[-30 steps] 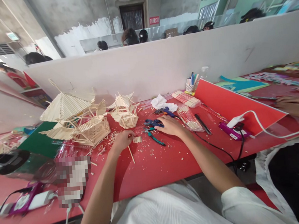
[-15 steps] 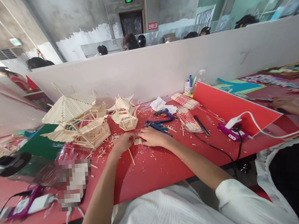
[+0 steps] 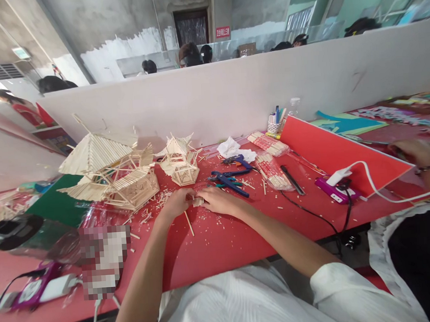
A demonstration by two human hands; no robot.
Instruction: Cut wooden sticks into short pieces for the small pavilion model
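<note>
A small row of short wooden sticks (image 3: pixel 198 201) lies side by side between my two hands, low over the red table. My left hand (image 3: pixel 177 204) is closed at its left end, fingers curled in. My right hand (image 3: pixel 217 200) holds the right end with its fingertips, covering part of the row. Below my left hand a single wooden stick (image 3: pixel 189 224) slants down on the table. Just beyond stand a small stick pavilion (image 3: pixel 181 166) and, to the left, a larger stick pavilion (image 3: pixel 116 173). Blue pliers (image 3: pixel 231 183) lie right of my right hand.
Packs of sticks (image 3: pixel 272 171), a black pen (image 3: pixel 292 180) and a glue gun (image 3: pixel 241 162) lie to the right. A purple power strip (image 3: pixel 337 189) trails cables. Left are a clear bottle (image 3: pixel 36 239) and a blurred-out item (image 3: pixel 107 261). A co-worker's hand (image 3: pixel 416 152) is far right.
The view has tilted and shifted slightly. My hands stay together at the row of sticks, with the right fingers a little further over it. The co-worker's hand at the right has moved.
</note>
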